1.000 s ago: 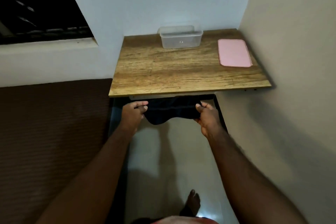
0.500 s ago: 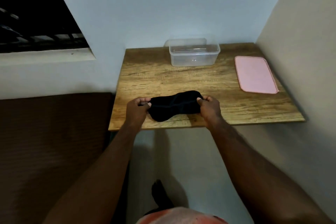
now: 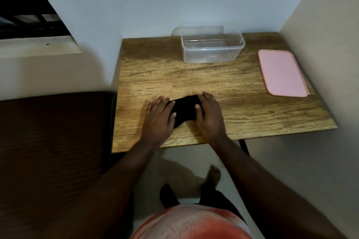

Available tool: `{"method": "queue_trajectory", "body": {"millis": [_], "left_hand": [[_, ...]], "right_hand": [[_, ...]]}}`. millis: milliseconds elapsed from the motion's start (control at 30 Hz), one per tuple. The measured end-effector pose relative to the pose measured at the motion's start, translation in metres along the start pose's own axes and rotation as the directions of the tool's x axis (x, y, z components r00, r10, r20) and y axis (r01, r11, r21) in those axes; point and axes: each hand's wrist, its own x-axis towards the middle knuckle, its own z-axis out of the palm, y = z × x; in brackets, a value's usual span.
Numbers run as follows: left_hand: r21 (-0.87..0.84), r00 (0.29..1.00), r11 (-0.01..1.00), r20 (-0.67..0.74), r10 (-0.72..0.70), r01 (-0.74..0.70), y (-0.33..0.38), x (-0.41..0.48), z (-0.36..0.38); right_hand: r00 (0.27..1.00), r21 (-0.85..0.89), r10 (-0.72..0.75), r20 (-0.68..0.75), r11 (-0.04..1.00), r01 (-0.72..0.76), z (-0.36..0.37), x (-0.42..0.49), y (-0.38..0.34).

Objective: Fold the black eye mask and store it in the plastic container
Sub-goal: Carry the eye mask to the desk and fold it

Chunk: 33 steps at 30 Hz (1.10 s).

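Black fabric, the eye mask (image 3: pixel 184 109), lies on the near part of the wooden table (image 3: pixel 194 79), pressed flat beneath both hands. The left hand (image 3: pixel 158 120) covers its left end and the right hand (image 3: pixel 208 116) its right end, fingers extended and palms down, gripping nothing; only the mask's middle shows between them. Well beyond, at the table's far edge against the wall, stands the clear plastic container (image 3: pixel 211 46), uncovered. A pink lid (image 3: pixel 281 72) lies flat near the right edge, apart from both.
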Motion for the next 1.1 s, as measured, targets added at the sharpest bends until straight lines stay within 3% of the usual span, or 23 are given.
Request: {"method": "queue_trajectory", "body": {"millis": [100,200,300,400,567,633,700,767,967,1033,1100], "left_hand": [[0.094,0.99,0.995,0.139,0.003,-0.016,0.005,0.005,0.012],[0.157,0.962,0.987,0.272,-0.009,-0.035,0.001,-0.001,0.025],[0.174,0.957,0.985,0.287,-0.034,-0.017,-0.006,-0.003,0.03],[0.208,0.964,0.978,0.266,-0.032,-0.025,-0.004,-0.003,0.031],[0.181,0.963,0.983,0.266,-0.032,-0.017,-0.004,-0.001,0.029],[0.184,0.962,0.983,0.269,-0.034,-0.016,-0.005,-0.001,0.029],[0.188,0.962,0.982,0.27,-0.034,-0.018,-0.005,-0.001,0.029],[0.189,0.962,0.982,0.271,-0.032,-0.021,-0.005,-0.001,0.029],[0.179,0.965,0.984,0.261,-0.027,-0.021,-0.005,0.0,0.03],[0.176,0.963,0.984,0.266,-0.028,-0.02,-0.007,-0.002,0.03],[0.169,0.961,0.985,0.275,-0.024,-0.024,-0.009,-0.002,0.03]], "right_hand": [[0.966,-0.1,-0.133,0.221,0.982,0.158,0.014,0.01,-0.017],[0.911,-0.206,-0.158,0.38,0.946,0.25,0.026,0.015,-0.006],[0.872,-0.314,-0.15,0.467,0.893,0.322,0.029,0.015,0.007],[0.885,-0.352,-0.096,0.456,0.893,0.279,0.024,0.016,0.018],[0.919,-0.464,0.129,0.372,0.883,0.064,0.01,0.032,0.033],[0.921,-0.413,0.049,0.386,0.902,0.125,0.013,0.029,0.019],[0.869,-0.28,-0.13,0.478,0.915,0.29,0.021,0.019,0.007],[0.814,-0.249,-0.204,0.544,0.887,0.39,0.022,0.009,0.01],[0.901,-0.411,0.039,0.432,0.898,0.158,-0.004,0.02,0.041],[0.911,-0.375,0.015,0.413,0.914,0.154,0.001,0.021,0.026],[0.861,-0.258,-0.117,0.495,0.926,0.274,0.009,0.011,0.01]]}}
